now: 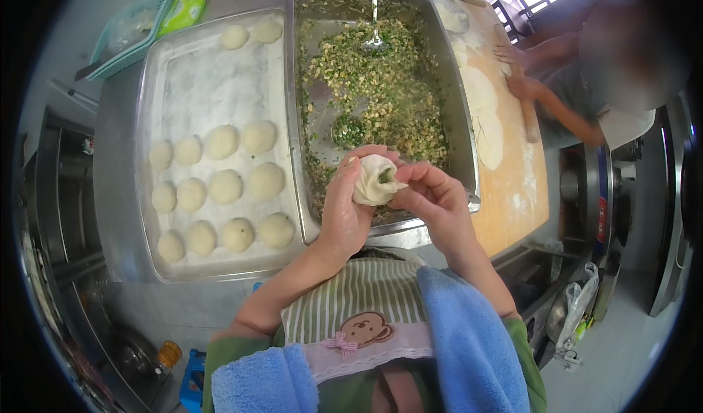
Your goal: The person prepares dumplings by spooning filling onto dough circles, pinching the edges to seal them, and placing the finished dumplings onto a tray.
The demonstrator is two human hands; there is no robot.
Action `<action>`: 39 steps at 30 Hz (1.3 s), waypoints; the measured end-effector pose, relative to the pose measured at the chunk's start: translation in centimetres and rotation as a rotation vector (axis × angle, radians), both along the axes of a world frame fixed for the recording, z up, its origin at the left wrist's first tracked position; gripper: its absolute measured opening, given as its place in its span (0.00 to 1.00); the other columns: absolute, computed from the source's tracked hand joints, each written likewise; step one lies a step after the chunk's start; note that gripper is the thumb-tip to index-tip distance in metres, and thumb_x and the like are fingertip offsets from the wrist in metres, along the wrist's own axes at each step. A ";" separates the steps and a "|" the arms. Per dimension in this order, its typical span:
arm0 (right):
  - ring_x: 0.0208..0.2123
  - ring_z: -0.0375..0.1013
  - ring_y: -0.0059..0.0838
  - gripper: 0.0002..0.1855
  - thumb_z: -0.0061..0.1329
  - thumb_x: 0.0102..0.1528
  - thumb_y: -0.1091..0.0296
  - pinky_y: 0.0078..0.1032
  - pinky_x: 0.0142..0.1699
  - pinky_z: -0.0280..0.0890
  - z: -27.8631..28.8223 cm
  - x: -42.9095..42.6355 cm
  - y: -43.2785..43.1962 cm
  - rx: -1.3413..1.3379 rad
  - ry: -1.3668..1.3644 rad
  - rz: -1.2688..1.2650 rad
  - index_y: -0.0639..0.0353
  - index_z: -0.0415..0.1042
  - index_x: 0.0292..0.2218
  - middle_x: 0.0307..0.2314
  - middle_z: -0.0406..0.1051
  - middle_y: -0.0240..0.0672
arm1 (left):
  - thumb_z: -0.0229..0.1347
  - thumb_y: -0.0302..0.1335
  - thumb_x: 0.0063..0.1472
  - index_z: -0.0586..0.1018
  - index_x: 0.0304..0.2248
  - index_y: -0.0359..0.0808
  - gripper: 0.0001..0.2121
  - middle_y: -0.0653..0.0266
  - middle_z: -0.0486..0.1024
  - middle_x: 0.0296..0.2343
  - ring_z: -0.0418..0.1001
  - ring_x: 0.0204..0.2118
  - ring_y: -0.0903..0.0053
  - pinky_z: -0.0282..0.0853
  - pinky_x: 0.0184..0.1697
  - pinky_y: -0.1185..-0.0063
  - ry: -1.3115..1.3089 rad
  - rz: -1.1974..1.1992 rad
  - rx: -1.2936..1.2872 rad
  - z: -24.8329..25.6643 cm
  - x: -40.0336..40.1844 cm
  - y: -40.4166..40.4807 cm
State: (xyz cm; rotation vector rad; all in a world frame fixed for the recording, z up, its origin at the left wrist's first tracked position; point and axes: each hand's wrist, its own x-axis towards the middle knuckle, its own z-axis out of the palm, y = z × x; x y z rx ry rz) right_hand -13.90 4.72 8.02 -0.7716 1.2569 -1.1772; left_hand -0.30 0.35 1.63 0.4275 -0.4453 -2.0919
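A partly pleated dough bun (pixel 372 185) rests in the cupped palm of my left hand (pixel 345 207), green filling showing through its gap on the right. The thumb and fingers of my right hand (pixel 436 196) pinch the dough's edge at that gap. Both hands are above the near end of a deep steel pan (pixel 299 193) of chopped green and yellow filling (pixel 379 89). A metal spoon (pixel 374 42) leans in the filling at the far side. On the left, a floured metal tray (pixel 203 97) carries rows of round closed buns (pixel 225 187).
Right of the pan, a wooden board (pixel 519 193) bears flattened dough sheets (pixel 484 116). Another person's hands (pixel 519 72) press a rolling pin (pixel 528 113) there. A turquoise plastic basket (pixel 132 34) and a green packet (pixel 182 13) stand behind the tray at far left.
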 end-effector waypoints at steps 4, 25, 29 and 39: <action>0.36 0.70 0.14 0.14 0.55 0.55 0.79 0.15 0.40 0.68 -0.6 0.9 0.6 -0.113 0.056 0.007 0.66 0.69 0.43 0.37 0.67 0.30 | 0.35 0.38 0.70 0.67 0.50 0.34 0.19 0.55 0.71 0.46 0.70 0.49 0.68 0.64 0.56 0.69 -0.015 0.075 0.053 0.9 0.0 0.6; 0.27 0.74 0.27 0.08 0.61 0.47 0.77 0.22 0.30 0.68 1.7 2.8 1.8 -0.323 0.812 -0.019 0.60 0.76 0.31 0.25 0.72 0.36 | 0.40 0.34 0.67 0.72 0.44 0.31 0.16 0.59 0.73 0.40 0.72 0.43 0.76 0.67 0.48 0.77 -0.097 -0.038 -0.123 2.1 2.8 1.3; 0.27 0.73 0.28 0.10 0.62 0.45 0.76 0.23 0.29 0.68 1.9 1.8 1.0 -0.537 0.957 0.257 0.58 0.76 0.31 0.25 0.71 0.34 | 0.42 0.33 0.66 0.72 0.44 0.30 0.16 0.59 0.73 0.40 0.72 0.43 0.76 0.67 0.47 0.78 -0.191 -0.157 -0.171 2.0 4.4 1.1; 0.33 0.70 0.33 0.18 0.65 0.39 0.74 0.26 0.37 0.68 2.7 5.1 -1.1 -0.619 0.830 0.421 0.57 0.77 0.35 0.32 0.69 0.34 | 0.40 0.38 0.70 0.73 0.45 0.32 0.17 0.63 0.74 0.38 0.74 0.39 0.80 0.70 0.42 0.80 -0.160 -0.225 0.001 2.3 8.7 0.9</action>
